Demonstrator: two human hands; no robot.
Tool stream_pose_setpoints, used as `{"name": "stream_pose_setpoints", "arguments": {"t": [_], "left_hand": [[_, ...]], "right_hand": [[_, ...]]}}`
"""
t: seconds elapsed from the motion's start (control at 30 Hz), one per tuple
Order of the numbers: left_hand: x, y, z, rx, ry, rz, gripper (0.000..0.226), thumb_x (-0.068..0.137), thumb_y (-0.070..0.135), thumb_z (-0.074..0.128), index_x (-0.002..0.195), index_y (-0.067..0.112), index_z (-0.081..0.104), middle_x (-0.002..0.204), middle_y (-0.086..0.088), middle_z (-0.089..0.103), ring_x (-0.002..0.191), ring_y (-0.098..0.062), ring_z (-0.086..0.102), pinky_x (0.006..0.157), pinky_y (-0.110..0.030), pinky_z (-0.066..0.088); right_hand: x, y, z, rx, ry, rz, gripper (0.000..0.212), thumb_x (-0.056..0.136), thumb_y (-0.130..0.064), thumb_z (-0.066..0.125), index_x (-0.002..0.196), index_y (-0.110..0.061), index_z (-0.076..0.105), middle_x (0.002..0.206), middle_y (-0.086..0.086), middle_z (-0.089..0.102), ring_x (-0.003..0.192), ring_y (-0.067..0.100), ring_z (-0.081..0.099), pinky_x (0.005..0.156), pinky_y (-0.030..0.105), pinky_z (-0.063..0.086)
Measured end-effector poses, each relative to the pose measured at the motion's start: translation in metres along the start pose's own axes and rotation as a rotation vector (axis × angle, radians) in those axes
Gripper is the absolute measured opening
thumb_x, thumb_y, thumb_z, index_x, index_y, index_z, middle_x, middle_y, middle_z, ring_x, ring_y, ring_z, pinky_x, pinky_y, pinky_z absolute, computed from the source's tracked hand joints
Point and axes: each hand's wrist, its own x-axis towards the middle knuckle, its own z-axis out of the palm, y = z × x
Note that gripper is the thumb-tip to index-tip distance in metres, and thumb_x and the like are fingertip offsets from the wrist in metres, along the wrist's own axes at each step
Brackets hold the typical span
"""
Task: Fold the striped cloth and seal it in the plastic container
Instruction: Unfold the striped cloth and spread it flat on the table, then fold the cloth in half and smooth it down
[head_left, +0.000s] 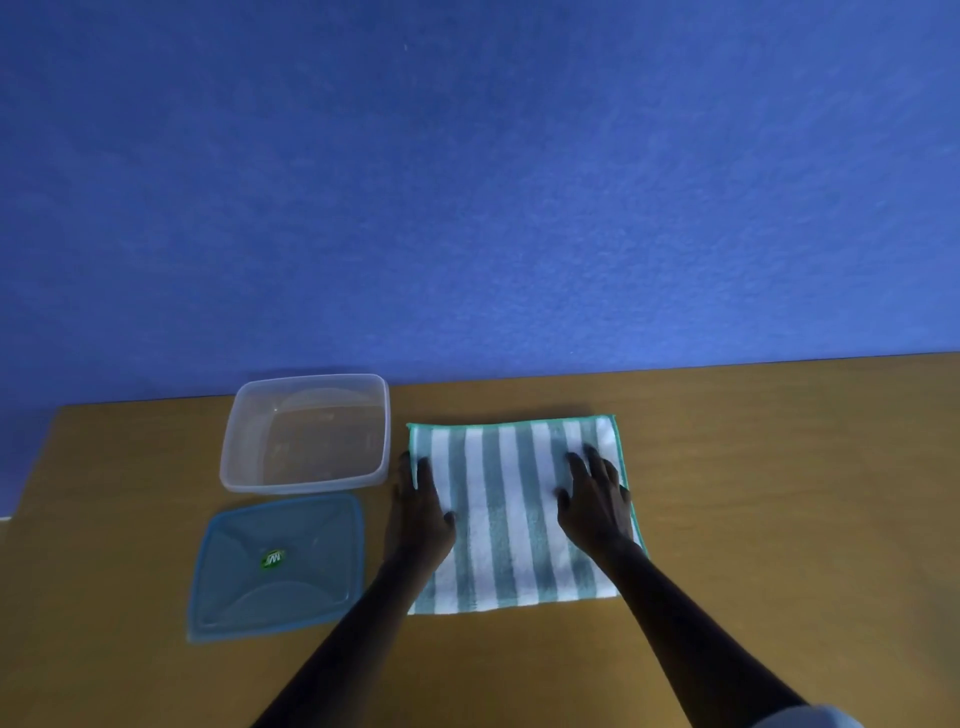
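A green-and-white striped cloth (511, 514) lies flat on the wooden table (779, 493), its stripes running away from me. My left hand (421, 512) rests palm down on the cloth's left edge, fingers spread. My right hand (597, 501) presses flat on the cloth's right part, fingers apart. To the left of the cloth stands the clear plastic container (306, 434), open and with nothing in it. Its blue lid (278, 566) lies flat on the table in front of the container, a green sticker at its middle.
A blue wall (467, 182) rises directly behind the table's far edge. The table's left edge (36, 467) runs close beside the container and lid. Bare wood extends to the right of the cloth.
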Motion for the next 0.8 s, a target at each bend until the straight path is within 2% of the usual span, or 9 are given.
{"name": "stream_pose_setpoints", "arguments": {"t": [0.07,0.1,0.23,0.3,0.4,0.5,0.67,0.8], "left_hand": [[-0.011,0.007,0.002,0.080,0.059,-0.006,0.086,0.094,0.029,0.062,0.159,0.012,0.009,0.168,-0.014,-0.007,0.152,-0.036,0.023,0.115,-0.039,0.036],[-0.016,0.010,0.003,0.116,0.086,0.011,0.085,0.094,0.032,0.062,0.159,0.013,0.011,0.168,-0.015,-0.006,0.151,-0.036,0.025,0.115,-0.040,0.037],[-0.035,0.011,0.011,0.266,0.069,0.118,0.083,0.094,0.043,0.058,0.159,0.017,0.013,0.168,-0.016,-0.007,0.154,-0.036,0.014,0.123,-0.044,0.021],[-0.040,0.009,0.016,0.283,0.019,0.138,0.080,0.095,0.045,0.056,0.159,0.019,0.014,0.169,-0.014,0.001,0.154,-0.034,0.013,0.124,-0.044,0.020],[-0.041,0.007,0.020,0.250,-0.030,0.134,0.075,0.097,0.046,0.053,0.158,0.020,0.016,0.167,-0.011,0.016,0.152,-0.030,0.022,0.119,-0.040,0.032],[-0.041,0.006,0.020,0.245,-0.059,0.126,0.072,0.098,0.046,0.051,0.157,0.021,0.019,0.166,-0.010,0.017,0.150,-0.030,0.025,0.114,-0.039,0.038],[-0.045,0.008,0.021,0.278,-0.103,0.103,0.068,0.099,0.047,0.048,0.155,0.017,0.023,0.164,-0.013,0.020,0.147,-0.033,0.027,0.113,-0.040,0.038],[-0.054,0.009,0.024,0.294,-0.115,0.102,0.059,0.098,0.043,0.049,0.147,0.013,0.035,0.152,-0.014,0.034,0.135,-0.031,0.040,0.110,-0.037,0.040]], "right_hand": [[-0.002,-0.005,-0.005,0.021,0.025,-0.021,0.056,0.093,-0.029,0.060,0.144,-0.016,0.040,0.161,0.011,0.029,0.146,0.030,0.029,0.106,0.050,0.042],[-0.003,-0.009,-0.007,0.037,0.043,-0.035,0.056,0.093,-0.028,0.061,0.144,-0.015,0.041,0.160,0.012,0.031,0.146,0.031,0.031,0.106,0.049,0.044],[-0.020,-0.027,-0.013,0.070,0.045,-0.088,0.059,0.093,-0.029,0.059,0.147,-0.018,0.039,0.159,0.011,0.031,0.143,0.032,0.034,0.104,0.047,0.047],[-0.031,-0.033,-0.009,0.060,-0.010,-0.094,0.061,0.095,-0.032,0.058,0.150,-0.020,0.034,0.161,0.010,0.027,0.143,0.031,0.033,0.104,0.043,0.046],[-0.047,-0.039,0.002,0.043,-0.077,-0.073,0.062,0.095,-0.034,0.056,0.151,-0.024,0.030,0.162,0.006,0.023,0.142,0.029,0.033,0.098,0.040,0.050],[-0.062,-0.042,0.016,0.014,-0.119,-0.055,0.065,0.094,-0.035,0.057,0.150,-0.023,0.028,0.161,0.006,0.023,0.140,0.030,0.034,0.098,0.042,0.051],[-0.069,-0.042,0.029,-0.016,-0.146,-0.039,0.068,0.095,-0.031,0.054,0.153,-0.020,0.021,0.165,0.007,0.016,0.145,0.030,0.027,0.103,0.045,0.048],[-0.058,-0.039,0.023,-0.008,-0.182,-0.040,0.067,0.093,-0.023,0.051,0.153,-0.017,0.021,0.166,0.006,0.010,0.149,0.031,0.018,0.110,0.048,0.039]]}}
